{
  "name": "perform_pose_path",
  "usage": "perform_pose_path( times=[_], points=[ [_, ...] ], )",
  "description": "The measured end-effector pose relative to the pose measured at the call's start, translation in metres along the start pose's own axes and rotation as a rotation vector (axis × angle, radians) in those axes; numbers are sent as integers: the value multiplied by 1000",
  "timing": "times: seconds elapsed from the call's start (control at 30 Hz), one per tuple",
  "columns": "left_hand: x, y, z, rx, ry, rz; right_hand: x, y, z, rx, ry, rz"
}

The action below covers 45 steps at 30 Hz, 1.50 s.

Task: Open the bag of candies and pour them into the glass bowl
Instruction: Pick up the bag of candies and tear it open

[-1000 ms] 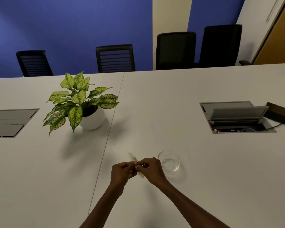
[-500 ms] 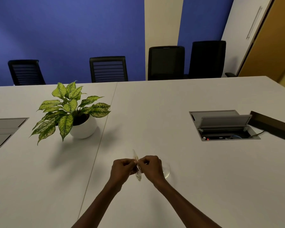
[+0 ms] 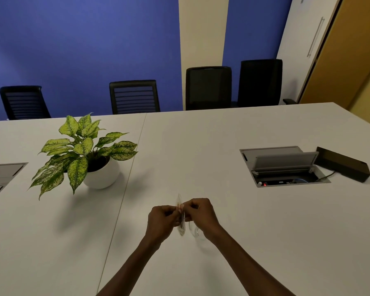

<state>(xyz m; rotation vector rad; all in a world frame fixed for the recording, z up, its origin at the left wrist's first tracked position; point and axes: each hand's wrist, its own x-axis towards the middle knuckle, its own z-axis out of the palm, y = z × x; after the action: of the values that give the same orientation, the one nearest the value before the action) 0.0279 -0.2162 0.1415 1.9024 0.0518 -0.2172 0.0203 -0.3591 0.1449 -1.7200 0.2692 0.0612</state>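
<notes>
Two hands meet above the white bench: the left hand (image 3: 162,218) and right hand (image 3: 200,214) pinch the small clear plastic candy bag (image 3: 181,226) between closed fingers (image 3: 181,207), edge-on to the head camera. A sudden tear could scatter candies (I judge), since the clear glass bowl (image 3: 195,231) sits mostly hidden under the right wrist, just beside the bag.
</notes>
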Motion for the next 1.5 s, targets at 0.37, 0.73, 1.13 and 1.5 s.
perform_pose_path(
  times=[0.37, 0.73, 1.13, 1.5],
  points=[
    [0, 3, 2, -204, 4, -97, 2, -2, 2, 82, -16, 81],
    [9, 3, 1, -280, -5, -129, 4, 1, 8, -2, 40, 78],
    [12, 9, 0, -442, -108, -88, 11, -5, -2, 234, -18, 178],
    [20, 7, -3, -555, -189, -114, 17, -5, -10, 320, -78, 194]
  ],
)
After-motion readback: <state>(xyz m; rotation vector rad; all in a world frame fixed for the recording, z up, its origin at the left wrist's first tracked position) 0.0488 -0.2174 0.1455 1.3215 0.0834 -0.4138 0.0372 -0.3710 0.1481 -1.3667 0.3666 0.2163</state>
